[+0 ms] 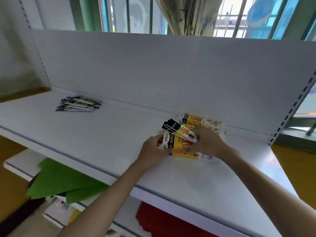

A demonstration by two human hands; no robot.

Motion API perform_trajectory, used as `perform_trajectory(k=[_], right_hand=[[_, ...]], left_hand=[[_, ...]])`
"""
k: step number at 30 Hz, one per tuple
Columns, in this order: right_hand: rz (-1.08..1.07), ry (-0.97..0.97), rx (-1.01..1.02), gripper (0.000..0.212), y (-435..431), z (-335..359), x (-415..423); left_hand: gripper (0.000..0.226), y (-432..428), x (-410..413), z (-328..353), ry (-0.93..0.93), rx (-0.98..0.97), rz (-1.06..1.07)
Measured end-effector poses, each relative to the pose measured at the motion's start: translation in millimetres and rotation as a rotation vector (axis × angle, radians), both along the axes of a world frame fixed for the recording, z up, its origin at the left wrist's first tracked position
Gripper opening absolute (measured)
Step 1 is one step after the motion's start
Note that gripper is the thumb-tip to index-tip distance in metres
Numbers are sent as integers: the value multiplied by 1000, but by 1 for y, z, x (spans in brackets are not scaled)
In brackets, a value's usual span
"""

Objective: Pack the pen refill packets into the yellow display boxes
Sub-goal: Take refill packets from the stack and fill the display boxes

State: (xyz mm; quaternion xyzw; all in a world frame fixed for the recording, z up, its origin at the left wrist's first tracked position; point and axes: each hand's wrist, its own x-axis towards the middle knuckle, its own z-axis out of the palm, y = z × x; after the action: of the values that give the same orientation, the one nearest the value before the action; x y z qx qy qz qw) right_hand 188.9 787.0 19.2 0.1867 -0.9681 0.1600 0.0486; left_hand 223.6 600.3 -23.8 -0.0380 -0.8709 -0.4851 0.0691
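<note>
A yellow display box (181, 148) lies on the white shelf (102, 134) at the right, near the back panel. My left hand (153, 149) grips the box's left end. My right hand (206, 142) holds a small bundle of pen refill packets (177, 129), black-topped and tilted up to the left, right over the box. A second yellow box or more packets (201, 121) sit just behind. A loose pile of refill packets (79, 106) lies at the far left of the shelf.
The white back panel (153, 69) rises behind the shelf, with a slotted upright (294, 106) at the right. Below the shelf edge are green paper sheets (63, 182) and a red item (164, 221). A barred window and curtain are behind.
</note>
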Motion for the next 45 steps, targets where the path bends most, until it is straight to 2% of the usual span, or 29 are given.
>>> perform_trajectory(k=[2, 4, 6, 7, 10, 13, 15, 19, 21, 22, 25, 27, 29, 34, 36, 38, 41, 45], right_hand=[[-2, 8, -88, 47, 4, -1, -1], [8, 7, -259, 52, 7, 1, 0], [-3, 35, -445, 41, 6, 7, 7], [-5, 50, -537, 36, 4, 11, 13], [19, 64, -744, 35, 4, 15, 25], [-10, 61, -790, 38, 8, 14, 29], [-39, 116, -769, 43, 8, 9, 31], [-115, 294, -795, 47, 3, -2, 37], [-163, 322, -856, 50, 4, -7, 37], [-180, 333, -891, 52, 5, -9, 38], [-217, 344, -946, 55, 4, -14, 41], [-188, 297, -957, 56, 6, -15, 44], [-130, 217, -997, 52, 14, -11, 45], [-188, 143, -1014, 22, 49, 17, 44], [-180, 126, -1124, 31, 65, 35, 41], [-157, 75, -1251, 34, 77, 58, 39], [-80, -13, -1368, 27, 82, 84, 38], [10, 41, -1454, 20, 82, 109, 38]], left_hand=[[43, 3, 1, 5, 82, -64, 40], [37, 8, 0, 19, 179, -79, 74], [31, 15, -1, 40, 289, -94, 81], [33, 18, -2, 51, 349, -135, 86], [52, 26, -4, 78, 443, -292, 90], [51, 36, 1, 93, 418, -372, 33], [47, 45, 5, 99, 432, -336, 43], [76, 63, 5, 106, 414, -296, 92], [83, 70, 6, 108, 417, -279, 100], [85, 74, 8, 107, 426, -316, 120], [89, 79, 13, 105, 451, -612, 205], [87, 78, 15, 107, 423, -669, 172], [80, 75, 15, 110, 429, -636, 95], [66, 73, 18, 113, 472, -615, -61], [62, 72, 17, 112, 484, -681, -40], [59, 76, 16, 113, 495, -668, -26], [59, 86, 19, 115, 515, -666, -33], [55, 96, 18, 114, 568, -748, -57]])
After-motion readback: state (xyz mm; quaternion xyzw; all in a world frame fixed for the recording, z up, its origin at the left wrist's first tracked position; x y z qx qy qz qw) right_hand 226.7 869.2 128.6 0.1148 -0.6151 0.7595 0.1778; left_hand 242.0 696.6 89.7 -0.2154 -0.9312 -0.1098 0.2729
